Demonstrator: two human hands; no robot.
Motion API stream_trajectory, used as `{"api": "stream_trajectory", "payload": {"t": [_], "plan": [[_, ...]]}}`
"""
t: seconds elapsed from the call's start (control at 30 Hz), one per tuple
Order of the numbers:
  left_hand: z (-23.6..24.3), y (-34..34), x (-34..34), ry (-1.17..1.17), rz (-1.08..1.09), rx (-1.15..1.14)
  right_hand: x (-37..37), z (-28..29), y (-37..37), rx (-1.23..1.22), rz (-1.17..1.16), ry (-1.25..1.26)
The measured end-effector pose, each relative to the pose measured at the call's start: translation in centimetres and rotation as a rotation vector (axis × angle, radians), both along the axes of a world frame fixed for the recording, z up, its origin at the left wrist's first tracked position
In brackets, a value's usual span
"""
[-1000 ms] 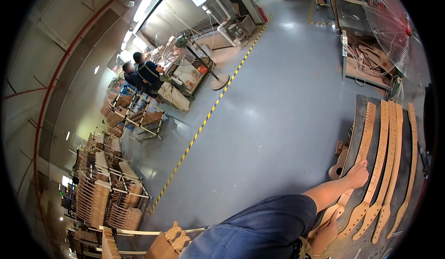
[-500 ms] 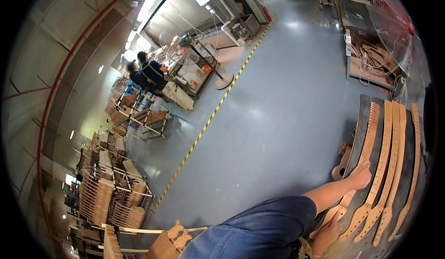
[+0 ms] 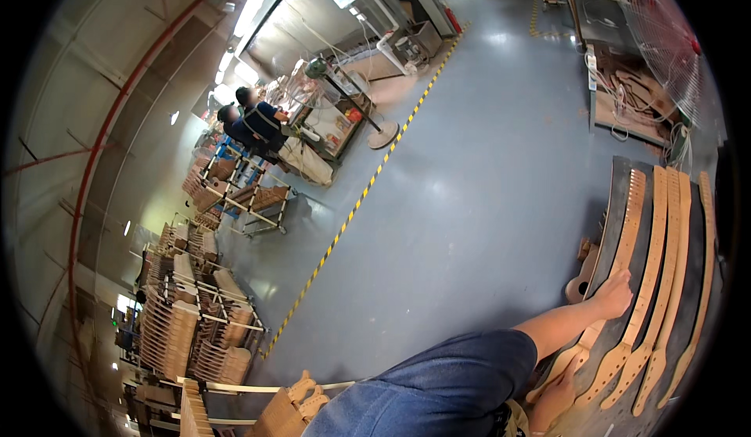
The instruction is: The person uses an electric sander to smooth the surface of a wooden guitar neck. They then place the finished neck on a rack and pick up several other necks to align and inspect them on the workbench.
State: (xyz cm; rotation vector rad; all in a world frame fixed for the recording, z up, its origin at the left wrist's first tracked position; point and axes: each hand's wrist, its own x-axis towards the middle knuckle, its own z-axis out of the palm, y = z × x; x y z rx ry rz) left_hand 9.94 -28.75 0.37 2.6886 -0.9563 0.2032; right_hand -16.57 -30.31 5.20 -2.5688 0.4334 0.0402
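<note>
Several pale wooden guitar necks lie side by side on a dark bench top (image 3: 692,261) at the right. My left arm, in a blue sleeve, reaches across to the nearest guitar neck (image 3: 630,218). My left hand (image 3: 614,296) is closed around the middle of that neck, with the fingers curled. Lower down, by the headstock end of the same neck, is my right hand (image 3: 555,398), its fingers closed on the wood. My left arm partly covers the neck between the two hands. Beside it lies another guitar neck (image 3: 648,257), untouched, with holes in its headstock.
A caged fan (image 3: 665,46) stands beyond the bench, near a shelf of wooden pieces (image 3: 634,97). Racks of wooden parts (image 3: 184,320) line the left. Two people (image 3: 266,128) stand by a workbench past a striped floor line (image 3: 356,210). A pedestal fan base (image 3: 383,135) is near them.
The whole view has shifted slightly to the right. Both hands stay on the same guitar neck, with little visible movement along it.
</note>
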Motion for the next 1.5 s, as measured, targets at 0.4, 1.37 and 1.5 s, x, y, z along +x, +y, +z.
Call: {"api": "stream_trajectory", "payload": {"t": [0.4,1.37,1.5], "plan": [[-1.4,0.1,-0.2,0.04,0.051,-0.091,-0.4,-2.5,-0.5,-0.091,0.063,-0.028],[-0.5,-1.8,0.4,0.297,-0.182,0.269,0.2,0.1,0.2,-0.095,0.023,0.088],[-6.5,0.1,1.1,0.191,0.052,0.087,0.3,2.7,1.9,0.022,0.023,0.047]]}}
